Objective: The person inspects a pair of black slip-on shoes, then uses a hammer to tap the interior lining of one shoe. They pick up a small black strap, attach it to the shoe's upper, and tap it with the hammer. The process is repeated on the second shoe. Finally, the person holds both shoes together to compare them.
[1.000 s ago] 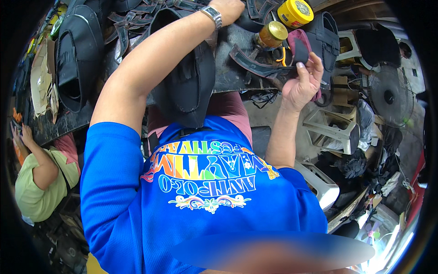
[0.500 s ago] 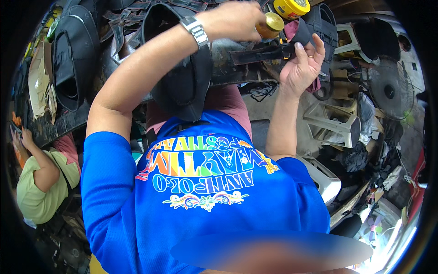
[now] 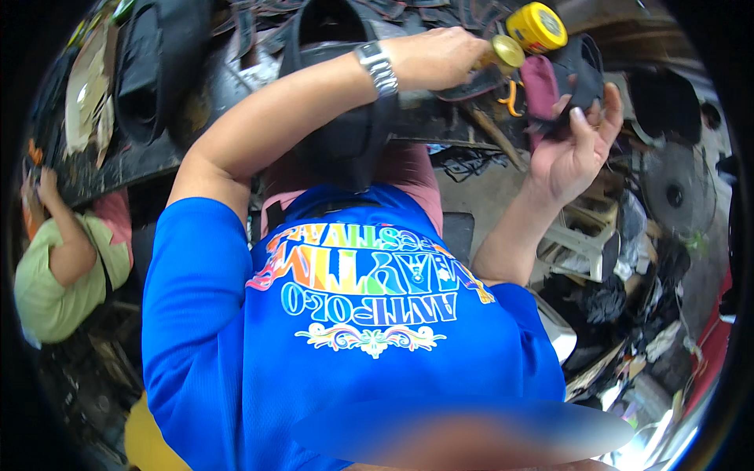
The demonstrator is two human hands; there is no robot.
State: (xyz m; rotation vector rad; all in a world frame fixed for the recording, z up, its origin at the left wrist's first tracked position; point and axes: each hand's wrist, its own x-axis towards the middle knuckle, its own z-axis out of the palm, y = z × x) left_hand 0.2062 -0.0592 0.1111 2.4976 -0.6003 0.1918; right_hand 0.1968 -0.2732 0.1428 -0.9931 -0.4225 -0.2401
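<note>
The landmark here is the yellow-lidded tin standing on the cluttered dark tabletop at the top of the head view. Just below and to the right of that tin, the right hand is raised palm-up, its fingers curled around a dark shoe piece with a maroon lining; the hand cups and grips it from underneath. To the left of the tin, the left hand, with a metal watch on its wrist, is closed around something small, apparently a brush or applicator whose tip reaches toward a small brass-coloured round lid just below the tin; what exactly it pinches cannot be told. An orange-handled tool lies between the two hands, below the tin.

As a judgement, the work looks to be in its middle: the shoe piece is held ready and open, while the left hand appears to be busy at the tin area, so any coating or gluing of the piece seems not yet finished, and joining it to another part is left to do.

Far left of the tin, a black shoe form sits on the tabletop, and another person in a green top sits well below it at the picture's left edge.
</note>
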